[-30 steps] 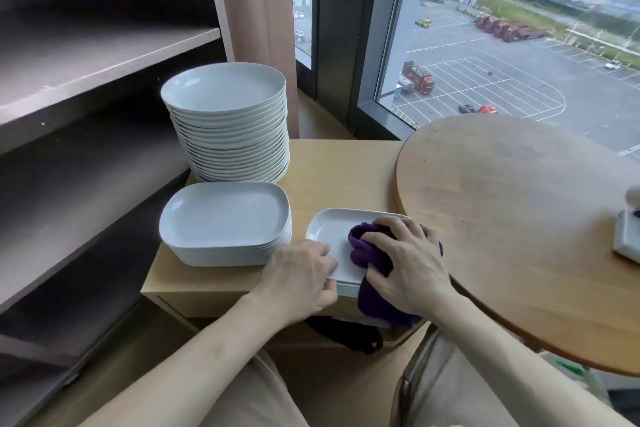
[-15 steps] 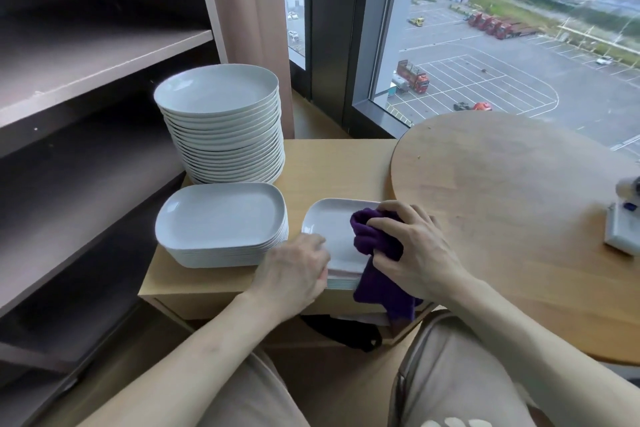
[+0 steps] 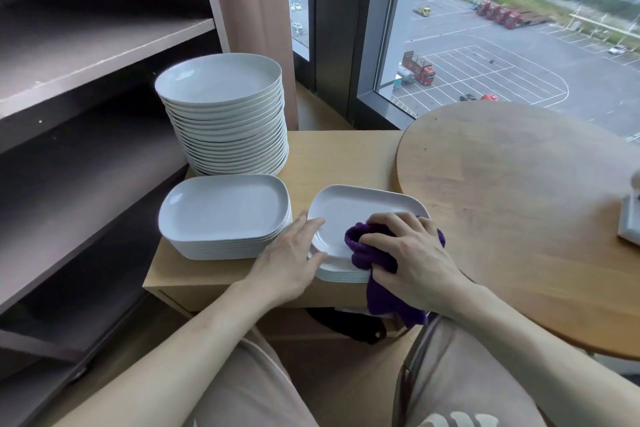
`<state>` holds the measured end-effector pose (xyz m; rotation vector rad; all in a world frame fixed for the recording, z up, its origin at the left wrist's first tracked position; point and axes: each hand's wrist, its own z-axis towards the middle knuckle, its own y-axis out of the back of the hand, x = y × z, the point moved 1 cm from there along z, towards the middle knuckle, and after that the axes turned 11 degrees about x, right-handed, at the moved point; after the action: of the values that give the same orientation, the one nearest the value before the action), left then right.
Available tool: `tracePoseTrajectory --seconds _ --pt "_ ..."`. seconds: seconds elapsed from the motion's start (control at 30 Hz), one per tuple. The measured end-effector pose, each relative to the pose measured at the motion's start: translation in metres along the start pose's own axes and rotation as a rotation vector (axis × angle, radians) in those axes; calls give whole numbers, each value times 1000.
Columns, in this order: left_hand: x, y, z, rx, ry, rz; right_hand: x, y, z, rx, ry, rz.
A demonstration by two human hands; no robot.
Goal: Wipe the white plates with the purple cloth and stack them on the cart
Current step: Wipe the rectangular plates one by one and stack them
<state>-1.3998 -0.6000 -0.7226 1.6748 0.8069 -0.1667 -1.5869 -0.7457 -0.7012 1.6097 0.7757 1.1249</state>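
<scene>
Head view.

- Right grip (image 3: 412,263): closed round the bunched purple cloth (image 3: 367,246), fingers curled over it and pressing it onto the near right part of the top plate (image 3: 356,208). A loose tail of the cloth hangs past the cart's front edge.
- Left grip (image 3: 291,260): loosely open, fingers nearly straight. The thumb lies on the plate's near left rim and the forefinger rests against the edge of the pile beneath.
- Top plate: white rounded rectangle at frame centre, flat and face up on a short pile of like plates. Its long axis runs left to right, dipping slightly to the right.
- Cart (image 3: 346,156): pale wooden top, centre of frame. It also carries a rectangular plate stack (image 3: 225,211) just left of the wiped pile and, behind that, a tall round plate stack (image 3: 221,80).
- Round table (image 3: 519,201): right of frame, its edge overlapping the cart.
- Room: grey shelves (image 3: 86,55) at left, a curtain (image 3: 256,10) at upper centre, and a window (image 3: 519,45) at upper right overlooking a car park.
</scene>
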Motion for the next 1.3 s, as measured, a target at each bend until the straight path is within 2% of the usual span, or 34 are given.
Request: tracePoseTrajectory --seconds 0.27,0.37,0.47,0.73,1.03,1.3 --pt "2 2 0 -146 -57 -48 -3 -1 4 -57 22 14" --pt "-3 7 -3 -248 -127 -31 -2 -2 4 -95 15 14" --pt "-9 12 -10 -302 -219 35 -1 -2 5 -138 13 2" --pt "-15 26 -16 -498 -269 246 8 0 2 -175 60 0" --pt "0 55 -36 -570 -148 247 10 2 -3 -189 82 21" --pt "39 89 -51 -672 30 38 2 3 -4 -248 47 17"
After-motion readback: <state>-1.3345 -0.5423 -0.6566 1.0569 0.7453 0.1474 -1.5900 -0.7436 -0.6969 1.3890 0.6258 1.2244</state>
